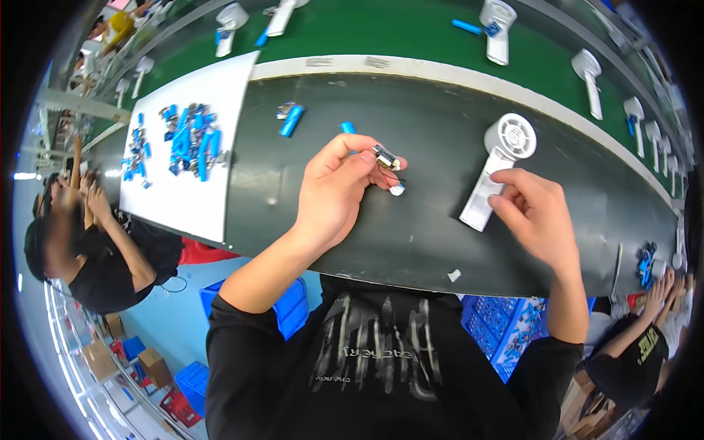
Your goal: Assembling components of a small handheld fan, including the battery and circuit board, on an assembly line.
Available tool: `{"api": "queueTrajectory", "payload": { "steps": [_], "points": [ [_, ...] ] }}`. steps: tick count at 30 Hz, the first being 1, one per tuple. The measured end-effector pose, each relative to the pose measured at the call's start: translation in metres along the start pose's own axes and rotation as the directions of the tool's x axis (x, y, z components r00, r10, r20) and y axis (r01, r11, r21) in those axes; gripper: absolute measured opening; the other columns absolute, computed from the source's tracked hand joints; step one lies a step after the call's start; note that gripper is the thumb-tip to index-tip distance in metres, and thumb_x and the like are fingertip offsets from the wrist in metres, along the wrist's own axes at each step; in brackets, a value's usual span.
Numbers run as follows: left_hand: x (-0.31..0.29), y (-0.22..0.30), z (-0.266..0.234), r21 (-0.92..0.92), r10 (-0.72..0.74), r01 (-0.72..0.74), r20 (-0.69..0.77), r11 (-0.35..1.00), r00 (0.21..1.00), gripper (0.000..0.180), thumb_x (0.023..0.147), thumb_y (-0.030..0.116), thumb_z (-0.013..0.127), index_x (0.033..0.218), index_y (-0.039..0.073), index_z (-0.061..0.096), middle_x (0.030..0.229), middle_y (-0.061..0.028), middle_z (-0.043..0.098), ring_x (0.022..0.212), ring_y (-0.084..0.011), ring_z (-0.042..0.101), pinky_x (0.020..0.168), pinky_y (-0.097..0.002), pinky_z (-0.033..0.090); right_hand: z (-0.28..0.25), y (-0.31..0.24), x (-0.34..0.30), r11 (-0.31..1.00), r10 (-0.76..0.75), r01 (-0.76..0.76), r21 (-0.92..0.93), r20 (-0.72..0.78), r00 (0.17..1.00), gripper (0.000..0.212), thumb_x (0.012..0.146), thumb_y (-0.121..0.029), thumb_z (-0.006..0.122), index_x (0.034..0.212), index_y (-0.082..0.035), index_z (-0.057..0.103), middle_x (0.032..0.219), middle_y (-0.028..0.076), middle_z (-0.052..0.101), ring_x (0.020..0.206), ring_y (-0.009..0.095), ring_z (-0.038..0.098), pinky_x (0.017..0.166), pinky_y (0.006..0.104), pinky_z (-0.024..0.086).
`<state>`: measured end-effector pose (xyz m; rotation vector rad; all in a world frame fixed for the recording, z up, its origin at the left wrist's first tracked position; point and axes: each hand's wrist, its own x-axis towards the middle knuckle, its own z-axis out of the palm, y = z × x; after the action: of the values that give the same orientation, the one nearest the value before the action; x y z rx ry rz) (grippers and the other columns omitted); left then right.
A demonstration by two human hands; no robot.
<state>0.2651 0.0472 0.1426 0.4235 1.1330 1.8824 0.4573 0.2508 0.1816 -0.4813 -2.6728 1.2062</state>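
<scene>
Between the thumb and fingers of my left hand (328,192) is a small circuit board (384,156). Thin wires and a small white-tipped piece (397,190) hang below it. A blue battery cell (347,127) shows just beyond those fingers; whether it is joined to the board is hidden. My right hand (541,214) has its thumb and index finger on the handle of a white handheld fan (479,203). The fan lies on the dark table (411,242), its round grille head (512,136) pointing away from me. Its handle looks open, like a hollow shell.
A white board (176,202) at the left carries piles of blue cells with circuit boards. Another cell (292,121) lies nearer the middle. Beyond a pale rail (411,67) runs a green belt (411,37) with several fans. People sit at both sides. Blue crates (495,323) stand below the table.
</scene>
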Motion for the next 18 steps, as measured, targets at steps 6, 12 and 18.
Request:
{"api": "queueTrajectory", "payload": {
  "steps": [6,12,18],
  "points": [
    [0.016,-0.017,0.026,-0.138,-0.172,0.183,0.090,0.973,0.981,0.013,0.096,0.004,0.046,0.107,0.001,0.053,0.103,-0.0194,0.066,0.091,-0.0265,0.066,0.079,-0.0373,0.053,0.025,-0.014,0.017,0.982,-0.174,0.180,0.056,-0.096,0.980,0.023,0.079,-0.008,0.073,0.100,-0.002,0.064,0.074,0.004,0.057,0.056,0.011,0.052,0.051,0.0247,0.041],
    [0.007,-0.016,0.031,0.031,-0.156,0.154,0.106,0.988,0.982,0.018,0.094,0.003,0.051,0.112,0.001,0.053,0.104,-0.0144,0.065,0.095,-0.0256,0.064,0.085,-0.0395,0.052,0.030,-0.014,0.042,0.954,-0.184,0.188,0.233,-0.039,0.982,0.009,0.085,-0.009,0.065,0.086,-0.001,0.063,0.072,0.005,0.059,0.060,0.012,0.056,0.053,0.0263,0.042],
    [0.016,-0.019,0.028,0.632,-0.009,-0.166,0.264,0.757,0.964,0.019,0.087,0.012,0.065,0.102,0.002,0.060,0.094,-0.0090,0.066,0.088,-0.0167,0.063,0.080,-0.0304,0.049,0.027,-0.010,0.031,0.988,-0.018,0.010,0.155,0.052,0.998,0.008,0.083,-0.007,0.062,0.080,-0.001,0.059,0.064,0.008,0.056,0.055,0.020,0.052,0.053,0.0316,0.039]
  ]
}}
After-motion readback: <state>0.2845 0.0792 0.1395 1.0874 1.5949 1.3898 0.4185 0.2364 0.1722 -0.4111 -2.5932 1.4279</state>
